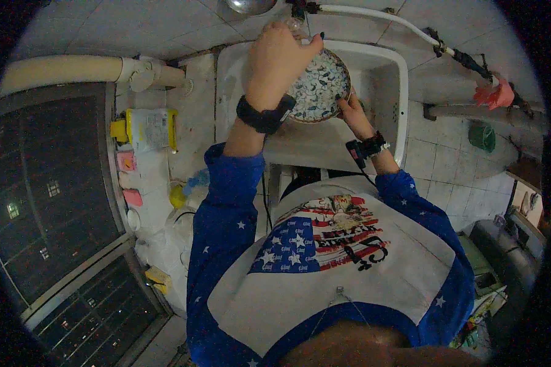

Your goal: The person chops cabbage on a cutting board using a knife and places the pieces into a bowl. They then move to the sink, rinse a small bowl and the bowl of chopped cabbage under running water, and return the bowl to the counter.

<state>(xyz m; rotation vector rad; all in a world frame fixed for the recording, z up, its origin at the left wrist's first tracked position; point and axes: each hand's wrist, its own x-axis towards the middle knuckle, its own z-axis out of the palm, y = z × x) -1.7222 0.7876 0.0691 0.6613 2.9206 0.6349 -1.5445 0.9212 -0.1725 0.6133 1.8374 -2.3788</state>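
Note:
A round patterned dish, pale with dark blue-green motifs and a brown rim, is tilted over a white ceramic sink. My right hand grips its lower right edge, thumb on the patterned face. Across the dish's upper left side is my left hand, its back towards me and its thumb stretched out to the right. The fingertips are hidden beside the tap, so whether they hold the tap cannot be told. Black bands sit on both wrists.
A white hose runs along the tiled wall to the right. A pink cloth-like item hangs there, above a green container. On the left ledge are a yellow-and-white packet and pink pieces, beside a dark window.

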